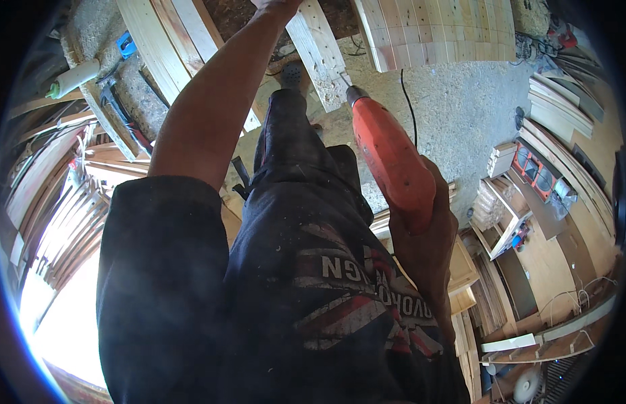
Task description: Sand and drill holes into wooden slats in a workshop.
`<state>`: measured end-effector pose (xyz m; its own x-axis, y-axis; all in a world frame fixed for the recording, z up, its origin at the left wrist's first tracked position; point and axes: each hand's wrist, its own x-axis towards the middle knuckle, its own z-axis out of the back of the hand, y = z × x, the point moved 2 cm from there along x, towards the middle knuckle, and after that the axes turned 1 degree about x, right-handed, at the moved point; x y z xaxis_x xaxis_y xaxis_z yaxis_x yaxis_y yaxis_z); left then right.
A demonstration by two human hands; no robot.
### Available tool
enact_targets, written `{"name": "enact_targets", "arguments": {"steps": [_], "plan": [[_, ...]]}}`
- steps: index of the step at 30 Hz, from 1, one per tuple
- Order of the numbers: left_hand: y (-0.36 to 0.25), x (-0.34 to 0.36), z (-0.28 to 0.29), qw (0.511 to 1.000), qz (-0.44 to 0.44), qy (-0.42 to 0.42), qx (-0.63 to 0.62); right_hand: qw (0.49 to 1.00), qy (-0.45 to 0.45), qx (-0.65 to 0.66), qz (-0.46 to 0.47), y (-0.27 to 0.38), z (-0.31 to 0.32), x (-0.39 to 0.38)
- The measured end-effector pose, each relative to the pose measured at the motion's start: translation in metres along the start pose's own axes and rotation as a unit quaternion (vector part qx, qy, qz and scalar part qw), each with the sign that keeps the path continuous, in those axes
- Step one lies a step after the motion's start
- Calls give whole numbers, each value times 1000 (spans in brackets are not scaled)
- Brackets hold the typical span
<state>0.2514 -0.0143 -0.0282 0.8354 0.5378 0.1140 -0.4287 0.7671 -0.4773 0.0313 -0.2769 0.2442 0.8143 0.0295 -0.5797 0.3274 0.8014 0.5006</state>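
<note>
My left hand (276,8) is at the top edge, against the upper end of a pale, narrow plank (316,47); its fingers are mostly cut off by the frame. My right hand (437,195) is closed on a red power drill (387,148), whose bit reaches the lower end of that plank, where holes and rough marks show. My shoe (293,74) is partly behind the plank. A curved panel of joined pale slats (437,34) lies to the right of the plank, and more boards (161,34) lie to the left.
A black cable (409,101) crosses the concrete floor (461,121). At left are a hammer-like tool (117,108), a white roll (74,77) and stacked strips (67,229). At right stand a wooden open box (502,209), an orange case (532,168) and boards (562,101).
</note>
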Motion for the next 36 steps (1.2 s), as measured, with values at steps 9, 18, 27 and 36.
{"name": "enact_targets", "arguments": {"steps": [9, 18, 27, 36], "plan": [[3, 0, -1, 998, 21, 48, -42, 1000, 22, -7, -1, 3, -1, -1], [2, 0, -2, 1000, 4, 7, -15, 1000, 31, -5, 0, 10, 2, 11], [-1, 0, 0, 999, 19, 41, -18, 1000, -3, 13, 20, 12, 15, 1], [5, -2, -4, 999, 2, 9, -31, 1000, 16, 4, 10, 10, 11, 4]]}}
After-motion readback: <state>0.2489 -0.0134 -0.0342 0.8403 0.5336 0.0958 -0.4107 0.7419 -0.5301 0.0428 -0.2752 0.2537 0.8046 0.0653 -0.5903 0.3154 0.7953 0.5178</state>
